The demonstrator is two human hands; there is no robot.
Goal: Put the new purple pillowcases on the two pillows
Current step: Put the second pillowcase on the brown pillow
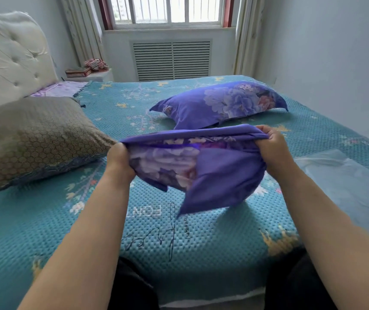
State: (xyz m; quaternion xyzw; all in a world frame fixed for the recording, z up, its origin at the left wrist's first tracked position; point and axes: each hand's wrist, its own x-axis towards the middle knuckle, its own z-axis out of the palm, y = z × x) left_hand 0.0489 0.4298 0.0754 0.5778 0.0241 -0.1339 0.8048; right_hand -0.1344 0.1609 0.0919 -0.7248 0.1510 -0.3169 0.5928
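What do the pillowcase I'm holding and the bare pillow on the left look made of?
Pillowcase: thin, smooth woven fabric with a slight sheen, perhaps cotton or polyester; it drapes limp between both hands.
Bare pillow: olive-brown textile with a raised honeycomb pattern, matte; possibly a woven or mat-like cover. Filling not visible.

The pillowcase (212, 166) is purple with large pale lilac and pink flowers, as is the covered pillow (224, 104). The other pillow (38, 139) is olive-brown with a honeycomb pattern. The bedspread (201, 238) is teal, dotted, with small yellow and white flowers.
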